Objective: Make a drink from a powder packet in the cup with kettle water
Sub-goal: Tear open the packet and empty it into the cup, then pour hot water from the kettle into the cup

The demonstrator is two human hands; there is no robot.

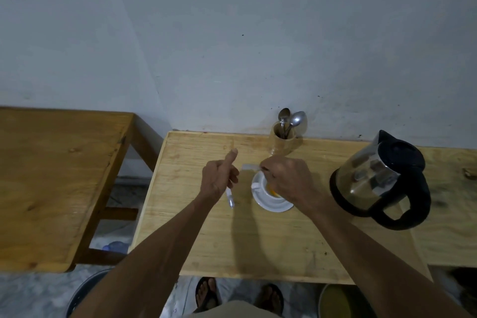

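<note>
Packet (pixel 249 167) pinched over cup (pixel 268 188) by right hand (pixel 289 181); left hand (pixel 219 178) clenched on, apparently, scissors (pixel 229 197). Kettle (pixel 379 181) at 3 o'clock; powder spillable if tipped off-centre.

Right hand (pixel 286 181) is hovering over white cup (pixel 260 184) on saucer (pixel 273 204), pinching a pale packet (pixel 249 167) by its end above the rim; orange powder (pixel 272 191) is showing inside the cup. Left hand (pixel 219 178) is holding a spoon (pixel 230 197) just left of the saucer, thumb up, handle pointing down toward the near edge. Kettle (pixel 379 178) is sitting toward the tabletop's right side, handle near. Wooden holder (pixel 282 141) with two spoons is standing at the far edge of the wooden table (pixel 196 235).
</note>
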